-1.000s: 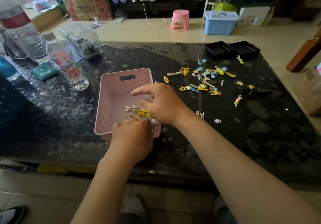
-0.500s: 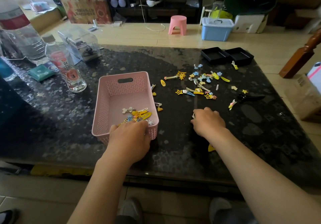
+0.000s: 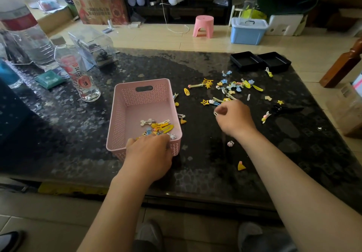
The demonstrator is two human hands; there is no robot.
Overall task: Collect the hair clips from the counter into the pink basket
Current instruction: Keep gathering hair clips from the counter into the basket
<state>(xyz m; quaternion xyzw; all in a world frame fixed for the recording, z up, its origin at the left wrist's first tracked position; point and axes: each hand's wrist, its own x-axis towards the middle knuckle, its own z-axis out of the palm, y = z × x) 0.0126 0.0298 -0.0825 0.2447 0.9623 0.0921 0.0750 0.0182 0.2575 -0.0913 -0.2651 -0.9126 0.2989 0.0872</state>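
The right hand [image 3: 234,119] is curled over the dark speckled stone counter [image 3: 205,159], its fingertips pinched narrowly on a small pale wire hair clip [image 3: 216,113] lifted just clear of the surface. Just beyond its knuckles lies the scattered pile of small yellow, blue and white hair clips [image 3: 231,89], star and teardrop shapes among them, spread toward the counter's far right. A pink-and-white bead-like clip [image 3: 230,143] sits close beside the right wrist, and a yellow wedge-shaped clip [image 3: 241,166] lies nearer the counter's front edge. The left hand [image 3: 149,157] grips the near rim of the pink perforated plastic basket [image 3: 125,114], fingers hooked over the wall and closed on it. Inside the basket, at its near end, a small heap of yellow, blue and white clips [image 3: 158,127] rests against the fingers. A few more clips lie touching or just beside the basket's right wall. To the basket's left stands a clear plastic drink bottle with a red label [image 3: 77,75], and at the far right corner sit two shallow black trays [image 3: 259,61], side by side.
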